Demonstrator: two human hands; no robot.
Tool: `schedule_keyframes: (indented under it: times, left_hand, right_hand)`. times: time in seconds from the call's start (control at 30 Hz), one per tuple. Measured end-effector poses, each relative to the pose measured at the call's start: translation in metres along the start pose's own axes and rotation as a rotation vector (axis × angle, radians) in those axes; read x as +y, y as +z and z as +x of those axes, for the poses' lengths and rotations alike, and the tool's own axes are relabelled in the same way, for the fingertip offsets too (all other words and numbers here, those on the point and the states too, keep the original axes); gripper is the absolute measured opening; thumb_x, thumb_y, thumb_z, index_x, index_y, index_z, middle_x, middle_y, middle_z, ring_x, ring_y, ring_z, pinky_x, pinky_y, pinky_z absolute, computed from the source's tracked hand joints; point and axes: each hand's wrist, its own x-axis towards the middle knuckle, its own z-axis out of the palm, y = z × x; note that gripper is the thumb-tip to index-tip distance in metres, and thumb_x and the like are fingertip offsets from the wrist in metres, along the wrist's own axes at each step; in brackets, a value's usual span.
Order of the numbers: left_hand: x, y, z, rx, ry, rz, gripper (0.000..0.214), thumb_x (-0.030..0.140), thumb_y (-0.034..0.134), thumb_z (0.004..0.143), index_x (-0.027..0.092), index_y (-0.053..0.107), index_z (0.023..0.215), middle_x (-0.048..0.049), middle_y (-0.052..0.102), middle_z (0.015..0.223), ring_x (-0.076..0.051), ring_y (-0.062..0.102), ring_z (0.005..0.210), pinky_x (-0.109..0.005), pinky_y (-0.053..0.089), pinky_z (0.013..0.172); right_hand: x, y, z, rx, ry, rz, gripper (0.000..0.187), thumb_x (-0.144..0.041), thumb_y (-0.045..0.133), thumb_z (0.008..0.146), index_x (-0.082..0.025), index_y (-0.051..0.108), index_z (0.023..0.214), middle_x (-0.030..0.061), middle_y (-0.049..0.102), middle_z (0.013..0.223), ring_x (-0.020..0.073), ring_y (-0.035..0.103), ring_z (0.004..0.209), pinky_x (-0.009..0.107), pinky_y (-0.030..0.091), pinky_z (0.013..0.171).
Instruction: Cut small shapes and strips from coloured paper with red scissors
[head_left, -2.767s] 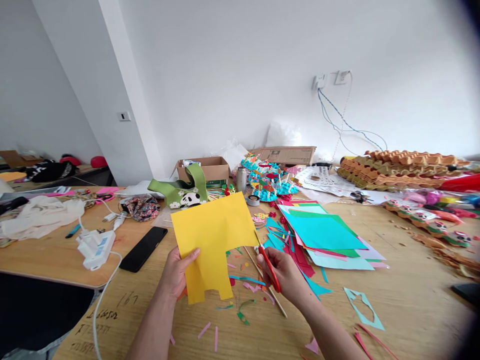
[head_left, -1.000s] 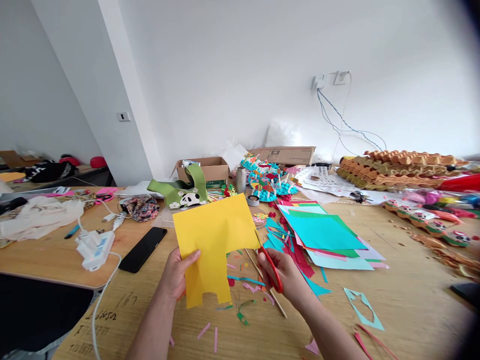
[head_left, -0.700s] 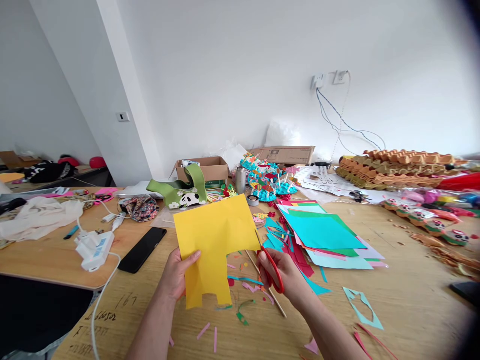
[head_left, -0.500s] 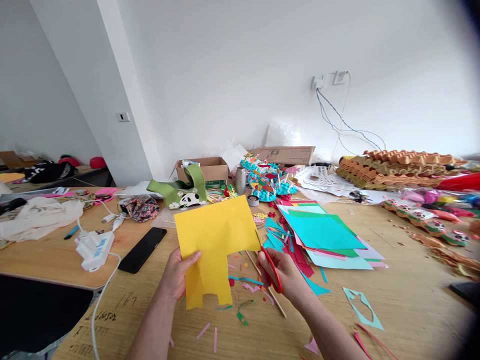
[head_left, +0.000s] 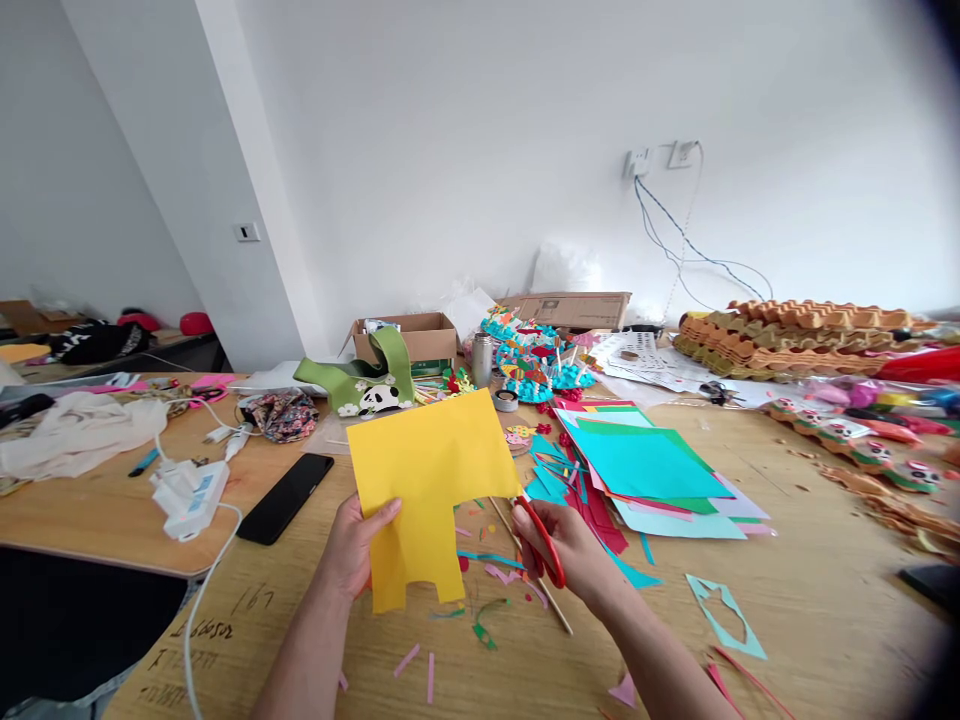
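A sheet of yellow paper (head_left: 420,455) with notches cut from its lower edge and lower right side is held up over the table. My left hand (head_left: 356,550) grips its left edge, thumb across the front and the other fingers behind. In my right hand (head_left: 559,540) is a pair of red-handled scissors (head_left: 541,540), my fingers closed around the handles. The scissors' tip meets the paper's right corner; the blades are mostly hidden. Beneath lie a thin wooden stick (head_left: 555,608), pink strips (head_left: 407,660) and green scraps (head_left: 484,635).
A stack of coloured paper (head_left: 645,460) lies to the right, beside a cut-out light-blue piece (head_left: 727,615). On the left are a black phone (head_left: 285,498) and a white power strip (head_left: 191,500) with its cable. Egg trays (head_left: 795,340), a steel flask (head_left: 482,360) and a cardboard box (head_left: 424,345) stand farther back.
The scissor blade that lay over the paper's right edge no longer shows there; the scissors have shifted slightly at the corner. Both hands stay almost in place, and the paper has tilted a little.
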Motion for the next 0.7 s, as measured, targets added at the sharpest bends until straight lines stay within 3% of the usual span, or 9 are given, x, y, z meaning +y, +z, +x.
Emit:
schedule_keyframes:
  times: [0.17,0.57,0.7]
  left_hand:
    - [-0.0013,-0.0006,0.0012,0.003,0.005,-0.03,0.041,0.022,0.077,0.06,0.013,0.064,0.097,-0.0115,0.071,0.094,-0.028,0.067,0.083,-0.038,0.053,0.073]
    - [-0.0003,-0.004,0.0056,0.133,0.079,-0.081,0.042,0.021,0.079,0.058,0.013,0.065,0.097,-0.0089,0.072,0.091,-0.025,0.068,0.081,-0.031,0.053,0.07]
    - [-0.0008,-0.0042,0.0066,0.127,0.069,-0.068,0.044,0.022,0.079,0.058,0.013,0.065,0.098,-0.0104,0.071,0.093,-0.026,0.067,0.083,-0.032,0.053,0.07]
  right_hand:
    - [0.0035,0.0002,0.0013,0.013,-0.007,-0.018,0.044,-0.058,0.05,0.078,-0.02,0.042,0.059,-0.0015,0.056,0.042,0.0091,0.047,0.037,0.02,0.031,0.039]
    - [0.0056,0.0004,0.0035,0.087,0.078,0.0,0.04,-0.053,0.058,0.074,-0.02,0.044,0.058,-0.0036,0.052,0.039,0.0102,0.047,0.034,0.02,0.029,0.037]
    - [0.0065,-0.0004,0.0035,0.152,0.016,0.053,0.039,-0.053,0.059,0.073,-0.02,0.043,0.059,-0.0045,0.051,0.038,0.0101,0.046,0.034,0.02,0.029,0.037]
